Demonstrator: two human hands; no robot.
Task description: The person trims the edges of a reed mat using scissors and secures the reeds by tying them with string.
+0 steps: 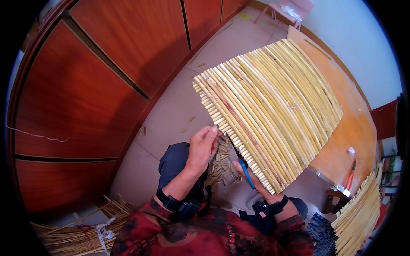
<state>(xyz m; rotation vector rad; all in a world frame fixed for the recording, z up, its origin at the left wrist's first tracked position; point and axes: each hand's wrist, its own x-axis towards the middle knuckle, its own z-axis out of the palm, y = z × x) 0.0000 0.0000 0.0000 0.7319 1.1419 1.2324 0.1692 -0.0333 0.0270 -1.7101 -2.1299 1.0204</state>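
Note:
A large mat of pale bamboo-like reeds (269, 111) lies across a wooden table (346, 136) and overhangs its edge toward me. My left hand (203, 147) pinches the short stick ends along the mat's lower left edge, fingers closed. My right hand (252, 179) grips blue-handled scissors (244, 168) just under that edge, their dark blades against the stick ends and partly hidden by the mat. Short cut pieces (223, 164) lie scattered below, between my legs.
Red wooden cabinets (81, 94) line the left. A pink chair (294, 6) stands at the back. Bundles of reeds (77, 234) sit at lower left, and another reed mat (356, 217) at lower right. Orange-handled pliers (351, 177) lie on the table.

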